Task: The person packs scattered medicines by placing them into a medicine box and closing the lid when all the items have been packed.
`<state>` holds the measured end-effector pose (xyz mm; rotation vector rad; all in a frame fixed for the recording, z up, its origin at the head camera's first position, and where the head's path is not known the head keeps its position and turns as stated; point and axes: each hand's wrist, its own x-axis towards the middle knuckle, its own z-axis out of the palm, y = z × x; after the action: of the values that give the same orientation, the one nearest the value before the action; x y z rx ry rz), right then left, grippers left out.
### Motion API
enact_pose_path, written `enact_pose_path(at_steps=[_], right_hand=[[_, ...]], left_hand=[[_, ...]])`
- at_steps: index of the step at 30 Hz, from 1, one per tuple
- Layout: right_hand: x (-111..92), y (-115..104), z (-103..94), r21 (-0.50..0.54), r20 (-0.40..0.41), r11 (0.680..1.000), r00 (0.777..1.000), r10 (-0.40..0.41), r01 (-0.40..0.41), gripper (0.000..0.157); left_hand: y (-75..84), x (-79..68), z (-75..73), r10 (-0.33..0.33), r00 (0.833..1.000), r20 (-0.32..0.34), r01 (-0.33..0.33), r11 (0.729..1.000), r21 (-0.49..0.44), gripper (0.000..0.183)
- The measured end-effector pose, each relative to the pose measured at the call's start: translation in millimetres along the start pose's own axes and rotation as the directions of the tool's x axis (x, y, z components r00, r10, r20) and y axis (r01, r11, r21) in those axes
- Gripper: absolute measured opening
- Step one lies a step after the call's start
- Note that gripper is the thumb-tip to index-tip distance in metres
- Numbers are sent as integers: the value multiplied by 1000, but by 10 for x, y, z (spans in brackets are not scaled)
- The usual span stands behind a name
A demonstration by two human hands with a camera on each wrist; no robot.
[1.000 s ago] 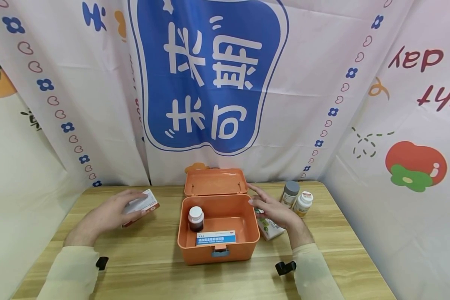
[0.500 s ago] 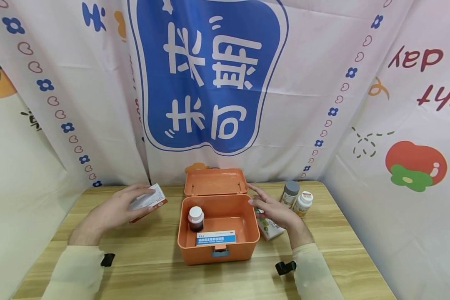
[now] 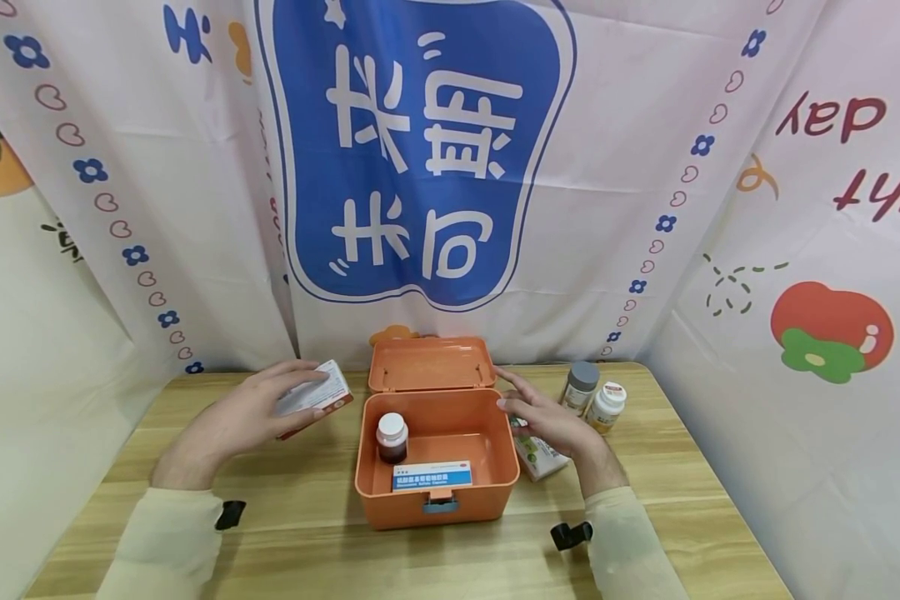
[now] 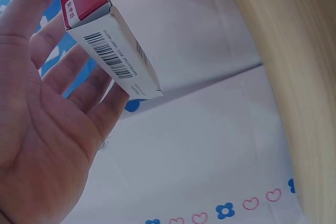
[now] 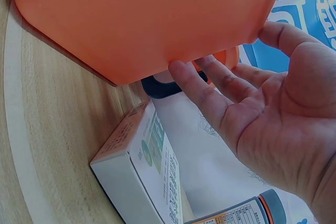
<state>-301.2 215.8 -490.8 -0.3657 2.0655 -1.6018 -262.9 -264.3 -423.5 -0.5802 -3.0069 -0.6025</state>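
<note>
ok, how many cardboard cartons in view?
3: red-white carton in the left hand; blue-white carton inside the open orange plastic box; white-green carton on the wooden table right of the box, partly behind the right hand. More could be hidden.

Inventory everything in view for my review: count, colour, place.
Table: 1, wood-toned, beneath
Backdrop cloth: count unclear, printed white, behind
Box: 1, orange, centre
Lid: 1, orange, open behind box
Latch: 1, grey-blue, box front
Brown bottle: 1, brown/white, in box
Blue carton: 1, blue/white, in box
Green carton: 1, green/white, right of box
Red carton: 1, red/white, left of box
Grey-capped bottle: 1, grey cap, rear right
White-capped bottle: 1, white, rear right
Wrist pieces: 2, black, at wrists
Left grip: 1, bare, on red carton
Right grip: 1, bare, at box's right rim
Sleeves: 2, cream, forearms
</note>
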Motion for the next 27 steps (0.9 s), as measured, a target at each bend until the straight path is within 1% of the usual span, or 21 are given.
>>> enact_pose_path(at_steps=[11,19,27], right_hand=[[8,10,-2,-7,-2,1000,1000,2,-2,69],[13,15,-2,-6,-7,1000,1000,8,-8,67],[14,13,-3,-5,-11,1000,1000,13,-13,67]], left_hand=[[220,59,1,22,1000,-6,-22,999,-35,64],[363,86,12,66,998,-15,-66,997,-47,60],[488,117,33,87,996,4,-86,993,-75,59]])
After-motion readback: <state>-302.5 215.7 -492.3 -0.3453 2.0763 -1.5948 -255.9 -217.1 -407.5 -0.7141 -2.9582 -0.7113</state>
